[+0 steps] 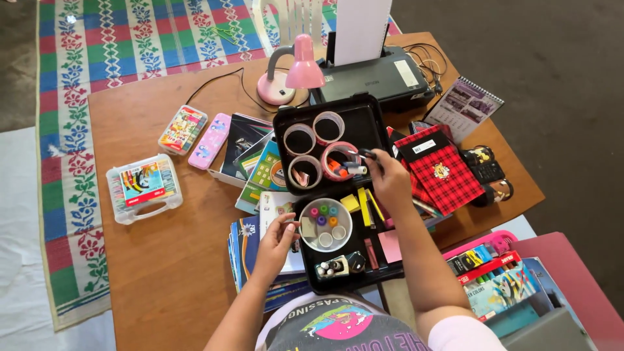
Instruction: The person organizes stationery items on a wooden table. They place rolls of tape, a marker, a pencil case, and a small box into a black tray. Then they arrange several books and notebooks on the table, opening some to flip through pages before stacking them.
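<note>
Right hand (390,179): forearm comes up from bottom right, wrist bent slightly inward, hand over the upper half of the open black plastic organiser case (338,188). Thumb and forefinger pinched on a small dark marker-like object (366,155), tip pointing left toward the pink-rimmed tape roll (339,161) in the case's upper tray. Grip closed on that object; other fingers curled under.

Left hand (278,237): forearm rises from bottom centre, palm down, fingers spread loosely. Fingertips rest at the left edge of the case's lower half, just beside the round white cup of coloured pegs (325,224). Grip open, nothing held; heel of hand lies on the stack of blue-covered booklets (250,250) under the case.

Case sits mid-counter on the brown wooden counter (169,260), hinged open, lid half farther from the person. Upper tray: three more tape rolls (300,138). Lower tray: yellow and pink sticky notes (370,208).

Around: pink desk lamp (289,75) and black printer (374,78) at far edge, red tartan notebook (442,170) just right of the case, clear plastic crayon box (143,187) well left.
</note>
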